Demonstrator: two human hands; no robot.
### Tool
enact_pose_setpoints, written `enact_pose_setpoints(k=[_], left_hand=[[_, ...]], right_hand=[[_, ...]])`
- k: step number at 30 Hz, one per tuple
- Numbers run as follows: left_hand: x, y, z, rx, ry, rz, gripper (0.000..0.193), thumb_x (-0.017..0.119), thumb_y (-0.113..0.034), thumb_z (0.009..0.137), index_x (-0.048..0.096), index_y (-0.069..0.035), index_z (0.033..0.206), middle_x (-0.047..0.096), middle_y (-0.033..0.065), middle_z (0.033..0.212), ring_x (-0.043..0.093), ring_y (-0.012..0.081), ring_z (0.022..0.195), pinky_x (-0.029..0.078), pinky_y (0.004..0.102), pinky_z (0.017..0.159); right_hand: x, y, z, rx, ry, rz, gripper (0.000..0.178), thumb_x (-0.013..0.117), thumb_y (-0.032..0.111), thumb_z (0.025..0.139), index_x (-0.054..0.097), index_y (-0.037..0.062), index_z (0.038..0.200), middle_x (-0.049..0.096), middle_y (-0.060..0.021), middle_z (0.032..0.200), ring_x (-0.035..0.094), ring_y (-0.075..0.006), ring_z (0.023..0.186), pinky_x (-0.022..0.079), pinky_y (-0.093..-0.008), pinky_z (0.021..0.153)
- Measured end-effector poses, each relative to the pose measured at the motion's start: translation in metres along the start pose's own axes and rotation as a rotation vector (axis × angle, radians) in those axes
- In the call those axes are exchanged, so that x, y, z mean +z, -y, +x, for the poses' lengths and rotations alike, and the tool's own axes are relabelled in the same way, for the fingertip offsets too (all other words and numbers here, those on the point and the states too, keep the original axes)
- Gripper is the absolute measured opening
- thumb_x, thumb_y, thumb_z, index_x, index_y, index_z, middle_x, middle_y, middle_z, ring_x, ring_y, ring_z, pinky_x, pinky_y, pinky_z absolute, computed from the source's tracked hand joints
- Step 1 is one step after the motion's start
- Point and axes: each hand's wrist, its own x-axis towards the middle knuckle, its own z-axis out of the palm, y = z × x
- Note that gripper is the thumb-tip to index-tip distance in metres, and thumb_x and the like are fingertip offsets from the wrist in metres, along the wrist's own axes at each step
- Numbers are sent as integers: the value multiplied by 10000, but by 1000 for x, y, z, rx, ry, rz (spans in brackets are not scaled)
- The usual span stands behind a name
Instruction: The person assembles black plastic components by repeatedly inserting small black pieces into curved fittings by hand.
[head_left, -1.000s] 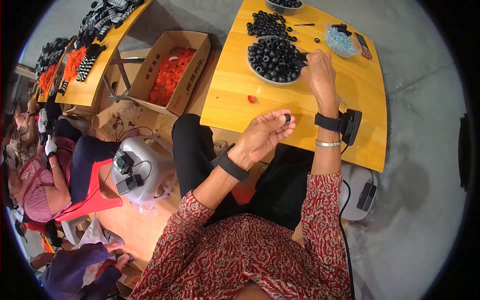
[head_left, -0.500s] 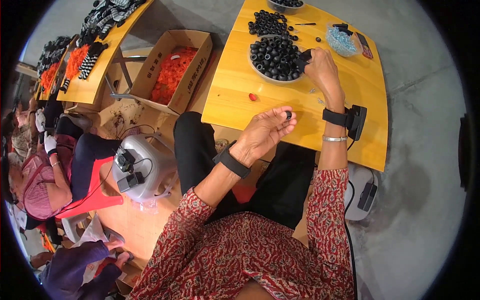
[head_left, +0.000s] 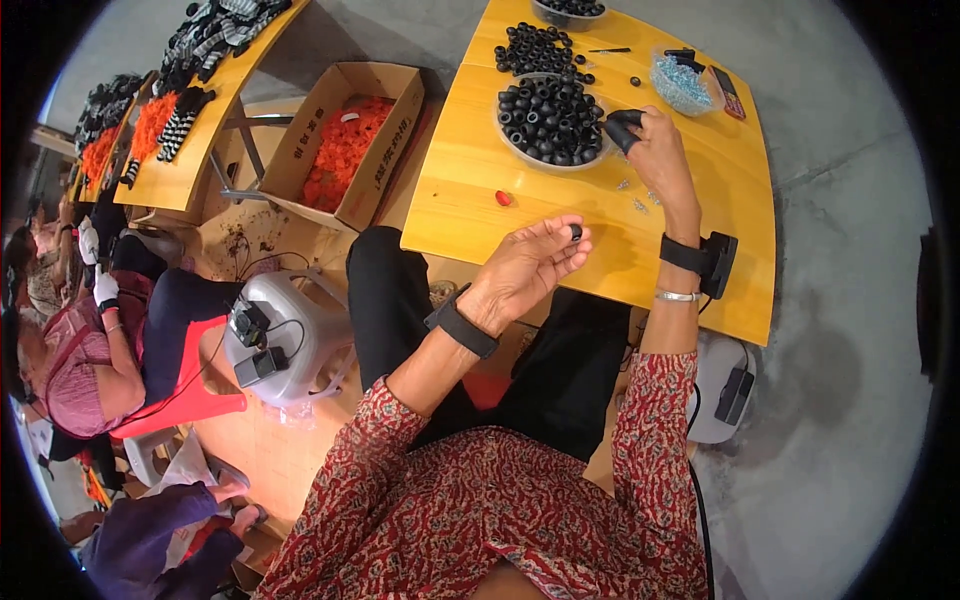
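- The left hand (head_left: 530, 260) is pinched narrow, thumb against fingers, holding a small black piece (head_left: 576, 232) at its fingertips, just off the near edge of the desk (head_left: 450, 195)
- The right hand (head_left: 663, 155) hangs over the desk, farther out than the left, its thumb and a finger in black covers (head_left: 624, 118) (whether anything is pinched between them, I cannot tell)
- Just left of the right hand's covered tips stands a clear bowl (head_left: 512, 148), heaped with round black pieces (head_left: 550, 118) like the one in the left hand
- Beyond that bowl from both hands, loose black pieces (head_left: 535, 48) spread over the desk, with a second bowl (head_left: 570, 18) past them
- Beyond the right hand sits a clear tub (head_left: 683, 88) of pale blue bits, a dark red handheld device (head_left: 728, 94) beside it
- Below the right hand's fingers lie a few small silvery bits (head_left: 640, 204)
- Ahead of the left hand and slightly to its left rests a small red object (head_left: 503, 198)
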Motion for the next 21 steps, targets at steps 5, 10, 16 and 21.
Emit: enact_pose_setpoints(k=[5, 10, 16, 21], left_hand=[[0, 4, 1, 11, -20, 8, 189, 544, -44, 904, 556, -1, 1087, 624, 91, 976, 610, 171, 879, 508, 273, 820], [3, 5, 0, 3, -21, 20, 215, 543, -42, 905, 544, -2, 1117, 626, 96, 975, 613, 166, 874, 508, 263, 803], [5, 2, 1, 31, -10, -46, 319, 513, -56, 924, 457, 39, 1223, 575, 140, 1046, 590, 170, 901, 516, 253, 830], [1, 0, 2, 24, 8, -110, 341, 495, -63, 934, 426, 54, 1247, 553, 160, 1070, 578, 182, 923, 518, 253, 838]], right_hand=[[7, 32, 3, -74, -39, -406, 118, 590, 45, 747, 598, -71, 769, 593, -225, 860, 565, -396, 778, 444, -385, 671], [8, 32, 10, 45, 23, -351, 83, 562, -2, 674, 598, -66, 714, 589, -257, 746, 553, -420, 778, 464, -481, 680], [7, 33, 11, 77, 42, -337, 132, 549, 58, 725, 563, -71, 749, 578, -282, 775, 572, -446, 764, 456, -451, 647], [6, 29, 4, 84, -24, -206, 140, 585, 91, 722, 589, -46, 754, 588, -265, 750, 582, -431, 733, 466, -442, 631]])
